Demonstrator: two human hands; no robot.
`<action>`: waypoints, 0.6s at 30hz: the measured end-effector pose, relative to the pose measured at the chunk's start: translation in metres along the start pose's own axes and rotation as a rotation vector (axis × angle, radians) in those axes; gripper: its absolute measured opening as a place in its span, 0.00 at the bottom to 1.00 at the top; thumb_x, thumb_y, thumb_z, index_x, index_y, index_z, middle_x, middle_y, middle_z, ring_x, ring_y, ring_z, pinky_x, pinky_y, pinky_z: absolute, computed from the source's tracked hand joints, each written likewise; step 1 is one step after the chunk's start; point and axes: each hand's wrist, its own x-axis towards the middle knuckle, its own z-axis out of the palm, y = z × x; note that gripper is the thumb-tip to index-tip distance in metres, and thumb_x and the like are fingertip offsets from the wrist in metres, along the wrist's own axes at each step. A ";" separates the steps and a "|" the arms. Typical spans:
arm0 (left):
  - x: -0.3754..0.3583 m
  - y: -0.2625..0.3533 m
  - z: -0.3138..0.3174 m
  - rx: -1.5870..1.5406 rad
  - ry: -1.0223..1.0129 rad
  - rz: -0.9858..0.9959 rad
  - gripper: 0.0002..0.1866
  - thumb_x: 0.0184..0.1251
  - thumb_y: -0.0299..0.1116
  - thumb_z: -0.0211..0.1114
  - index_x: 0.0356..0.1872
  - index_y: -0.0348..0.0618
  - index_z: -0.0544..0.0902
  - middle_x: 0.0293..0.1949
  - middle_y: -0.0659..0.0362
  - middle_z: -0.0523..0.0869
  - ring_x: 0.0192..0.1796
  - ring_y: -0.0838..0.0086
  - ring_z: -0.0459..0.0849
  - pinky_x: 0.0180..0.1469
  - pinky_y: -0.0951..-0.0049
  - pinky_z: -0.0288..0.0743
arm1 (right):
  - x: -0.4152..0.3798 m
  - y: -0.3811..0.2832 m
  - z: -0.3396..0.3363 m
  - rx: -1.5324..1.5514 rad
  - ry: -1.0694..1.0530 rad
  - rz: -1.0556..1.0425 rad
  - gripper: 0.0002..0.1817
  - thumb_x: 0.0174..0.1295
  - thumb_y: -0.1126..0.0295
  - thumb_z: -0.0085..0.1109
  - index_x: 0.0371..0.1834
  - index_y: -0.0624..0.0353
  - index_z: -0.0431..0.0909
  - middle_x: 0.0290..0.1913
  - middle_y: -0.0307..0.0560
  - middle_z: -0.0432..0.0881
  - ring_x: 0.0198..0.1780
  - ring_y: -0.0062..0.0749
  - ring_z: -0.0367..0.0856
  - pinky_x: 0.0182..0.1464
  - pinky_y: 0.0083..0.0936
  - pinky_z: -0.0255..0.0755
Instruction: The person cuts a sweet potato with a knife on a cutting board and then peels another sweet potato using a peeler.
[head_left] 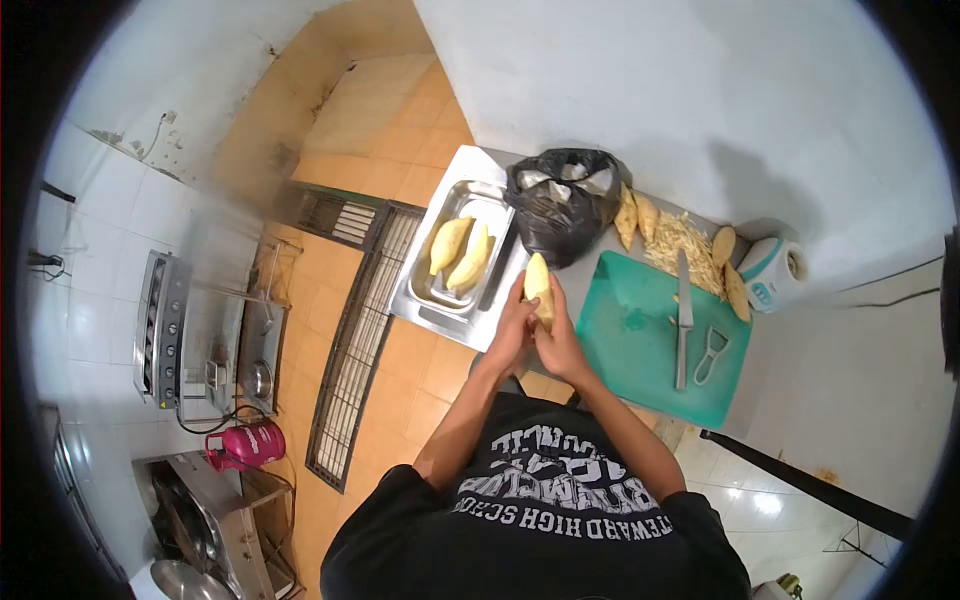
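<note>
A pale yellow peeled sweet potato stands upright between my two hands, in front of my body. My left hand is wrapped around its left side, and my right hand closes on it from the right. Just left of my hands, two peeled sweet potatoes, one of them, lie in a steel pan. On the right is a green cutting board with a knife and a peeler on it.
Behind the board lie a heap of peelings and several unpeeled sweet potatoes. A black plastic bag sits behind my hands. A white-and-teal packaged roll stands by the wall. A stove and pink gas cylinder are far left.
</note>
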 end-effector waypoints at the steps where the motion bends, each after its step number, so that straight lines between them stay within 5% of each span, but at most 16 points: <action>1: 0.000 0.019 -0.010 0.036 0.033 -0.027 0.39 0.75 0.32 0.55 0.84 0.41 0.51 0.75 0.50 0.65 0.74 0.64 0.66 0.75 0.66 0.60 | 0.015 -0.004 0.014 0.064 -0.031 0.067 0.42 0.73 0.78 0.53 0.85 0.57 0.41 0.77 0.68 0.59 0.78 0.57 0.62 0.74 0.43 0.63; 3: 0.021 0.032 -0.053 0.176 -0.028 0.097 0.42 0.75 0.34 0.57 0.82 0.31 0.46 0.82 0.46 0.55 0.82 0.61 0.56 0.80 0.67 0.50 | 0.045 -0.028 0.039 0.265 -0.099 0.370 0.43 0.72 0.80 0.52 0.85 0.58 0.39 0.79 0.66 0.58 0.78 0.55 0.62 0.76 0.41 0.61; 7: 0.076 0.076 -0.120 0.303 -0.077 0.001 0.41 0.76 0.36 0.58 0.82 0.32 0.48 0.83 0.42 0.52 0.84 0.60 0.51 0.81 0.67 0.47 | 0.098 0.055 0.116 0.100 0.062 0.171 0.42 0.70 0.81 0.50 0.85 0.61 0.41 0.81 0.66 0.56 0.80 0.55 0.59 0.78 0.40 0.56; 11: 0.132 0.083 -0.173 0.518 -0.196 0.008 0.41 0.77 0.44 0.61 0.81 0.31 0.54 0.81 0.42 0.57 0.82 0.59 0.56 0.79 0.68 0.53 | 0.143 0.062 0.174 -0.020 0.344 0.237 0.35 0.70 0.77 0.48 0.81 0.65 0.54 0.77 0.67 0.64 0.80 0.53 0.59 0.79 0.38 0.55; 12: 0.138 0.086 -0.180 0.566 -0.212 -0.006 0.40 0.76 0.44 0.61 0.80 0.32 0.57 0.80 0.42 0.59 0.81 0.58 0.59 0.78 0.68 0.55 | 0.149 0.025 0.180 0.226 0.361 0.361 0.30 0.70 0.74 0.49 0.76 0.66 0.64 0.72 0.65 0.71 0.77 0.51 0.65 0.77 0.37 0.58; 14: 0.151 0.086 -0.192 0.667 -0.253 -0.022 0.37 0.74 0.42 0.62 0.79 0.35 0.62 0.76 0.43 0.68 0.76 0.58 0.69 0.76 0.67 0.61 | 0.152 0.077 0.192 0.002 0.369 0.271 0.29 0.71 0.75 0.48 0.76 0.66 0.63 0.71 0.62 0.72 0.75 0.45 0.68 0.75 0.34 0.61; 15: 0.154 0.079 -0.203 0.658 -0.304 0.054 0.32 0.73 0.37 0.62 0.75 0.37 0.69 0.71 0.43 0.75 0.71 0.56 0.74 0.73 0.66 0.66 | 0.147 0.097 0.192 -0.215 0.343 0.197 0.29 0.71 0.76 0.48 0.77 0.67 0.63 0.70 0.58 0.73 0.72 0.40 0.70 0.73 0.32 0.63; 16: 0.149 0.080 -0.200 0.773 -0.295 0.242 0.27 0.73 0.35 0.61 0.71 0.37 0.73 0.68 0.44 0.77 0.69 0.56 0.76 0.70 0.65 0.68 | 0.139 0.054 0.189 0.188 0.366 0.459 0.25 0.71 0.77 0.50 0.71 0.67 0.70 0.65 0.54 0.78 0.67 0.37 0.75 0.71 0.30 0.66; 18: 0.130 0.096 -0.175 0.877 -0.352 0.459 0.19 0.74 0.31 0.61 0.63 0.38 0.78 0.63 0.47 0.81 0.64 0.58 0.80 0.64 0.64 0.73 | 0.113 0.045 0.171 0.149 0.457 0.380 0.23 0.70 0.76 0.53 0.69 0.66 0.72 0.64 0.55 0.80 0.66 0.37 0.77 0.68 0.31 0.68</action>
